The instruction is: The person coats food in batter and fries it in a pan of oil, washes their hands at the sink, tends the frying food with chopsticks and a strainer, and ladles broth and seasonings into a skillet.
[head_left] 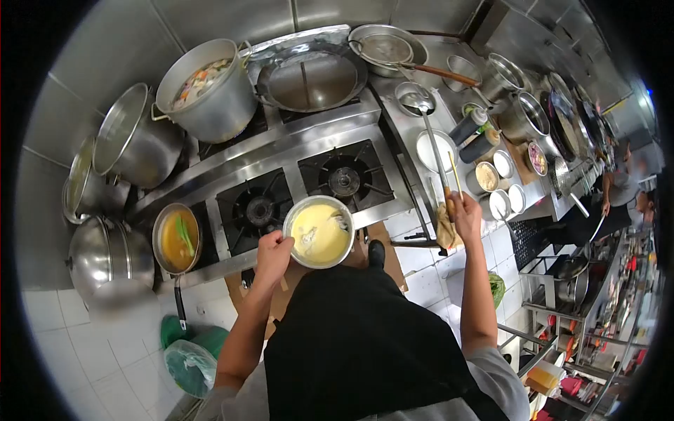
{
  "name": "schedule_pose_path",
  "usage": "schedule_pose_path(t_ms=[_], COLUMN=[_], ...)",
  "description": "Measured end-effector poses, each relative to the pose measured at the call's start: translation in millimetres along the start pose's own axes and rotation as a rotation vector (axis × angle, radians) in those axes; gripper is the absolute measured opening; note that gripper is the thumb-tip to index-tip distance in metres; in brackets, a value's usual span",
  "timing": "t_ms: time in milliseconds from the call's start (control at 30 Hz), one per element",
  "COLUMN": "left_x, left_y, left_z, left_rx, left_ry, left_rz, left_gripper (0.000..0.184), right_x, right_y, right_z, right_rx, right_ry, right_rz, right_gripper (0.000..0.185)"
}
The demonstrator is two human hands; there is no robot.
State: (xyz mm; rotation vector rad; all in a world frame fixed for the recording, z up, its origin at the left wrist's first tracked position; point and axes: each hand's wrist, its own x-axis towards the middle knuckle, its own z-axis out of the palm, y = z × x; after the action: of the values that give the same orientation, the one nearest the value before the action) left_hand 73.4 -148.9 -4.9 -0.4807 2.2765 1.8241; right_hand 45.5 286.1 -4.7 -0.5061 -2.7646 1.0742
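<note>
My left hand (274, 256) is closed at the left rim of a round metal pot (288, 223) of thick yellow liquid, held in front of the stove. Some pale lumps and a dark piece show in the liquid. Off to the right, my right hand (465, 216) is closed around a thin yellow stick (453, 167) like a chopstick. A long-handled ladle (419, 104) lies across the counter, its wooden handle end right beside those fingers; whether they touch it I cannot tell. Below that handle hangs a brownish cloth (445, 226).
Burners (344, 181) lie beyond the pot. A tall stockpot (210, 102) and a wok (309, 77) stand behind. At left is a frying pan (177, 238) with orange liquid. Squeeze bottles (479, 147) and small tubs (486, 177) crowd the right counter. Another person (621, 193) stands far right.
</note>
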Motion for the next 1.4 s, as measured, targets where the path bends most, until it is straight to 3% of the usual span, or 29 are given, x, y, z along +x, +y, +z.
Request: schedule_pose_path(t_ms=[33, 100, 167, 300, 367, 400, 500, 533, 600, 700, 733, 833, 900, 967, 1000, 1100, 1167, 1233, 1267, 1367, 1400], left_x=[-3, -2, 1, -2, -1, 0, -4, -6, -9, -17, -21, -26, -26, -24, -22, -19, -18, -17, -15, -16, -17], left_y=[5, 6, 9, 20, 25, 24, 30, 33, 41, 49, 54, 59, 58, 55, 55, 55, 60, 61, 59, 59, 59], left_z=[0, 3, 4, 7, 5, 4, 5, 4, -2, -11, -14, -20, -22, -25, -25, -28, -30, -32, -33, -35, -36], left_rx=[0.016, 0.005, -0.01, -0.012, -0.028, 0.047, 0.09, 0.136, 0.182, 0.27, 0.28, 0.31, 0.359, 0.369, 0.382, 0.418, 0.432, 0.438, 0.444, 0.437, 0.43], left_ry=[-0.013, -0.008, 0.0, -0.016, -0.007, 0.015, 0.042, 0.06, 0.088, 0.086, 0.081, 0.072, 0.1, 0.103, 0.101, 0.13, 0.125, 0.125, 0.132, 0.141, 0.139], left_rz=[0.019, 0.013, 0.016, 0.09, 0.083, 0.17, 0.257, 0.293, 0.335, 0.345, 0.364, 0.348, 0.368, 0.356, 0.347, 0.375, 0.364, 0.346, 0.348, 0.338, 0.327], left_gripper=[0.015, 0.016, 0.016, 0.017, 0.016, 0.017, 0.019, 0.021, 0.023, 0.026, 0.026, 0.025, 0.024, 0.023, 0.023, 0.022, 0.021, 0.021, 0.021, 0.021, 0.021], right_x=[-9, -24, -39, -37, -35, -31, 20, 24, 29, 10, 5, -26, -33, -36, -43, -66, -64, -68, -69, -54, -57], right_y=[-26, -85, -139, -175, -199, -210, -167, -168, -177, -193, -197, -211, -205, -197, -206, -244, -242, -247, -252, -252, -261], right_z=[-1, 7, 22, 54, 53, 49, 89, 86, 83, 80, 73, 56, 51, 52, 52, 54, 73, 80, 82, 87, 76], right_rx=[0.258, 0.089, 0.141, 0.001, 0.067, 0.066, 0.283, 0.281, 0.515, 0.626, 0.772, 1.005, 0.896, 0.49, 0.325, 0.24, 0.251, 0.516, 0.529, 0.403, 0.417], right_ry=[-0.124, -0.197, -0.332, -0.453, -0.529, -0.537, -0.438, -0.438, -0.993, -0.811, -0.848, -0.818, -0.867, -0.886, -0.831, -0.804, -0.786, -0.85, -0.758, -0.813, -0.847], right_rz=[-0.103, -0.508, -0.733, -0.882, -0.485, -0.429, -0.828, -0.837, -0.093, -0.074, -0.006, -0.156, -0.221, -0.635, -0.666, -0.619, -0.717, -0.447, -0.545, -0.581, -0.443], right_gripper=[0.017, 0.017, 0.02, 0.018, 0.03, 0.036, 0.032, 0.032, 0.022, 0.012, 0.004, 0.006, 0.003, 0.007, 0.017, 0.019, 0.017, 0.015, 0.02, 0.023, 0.023])
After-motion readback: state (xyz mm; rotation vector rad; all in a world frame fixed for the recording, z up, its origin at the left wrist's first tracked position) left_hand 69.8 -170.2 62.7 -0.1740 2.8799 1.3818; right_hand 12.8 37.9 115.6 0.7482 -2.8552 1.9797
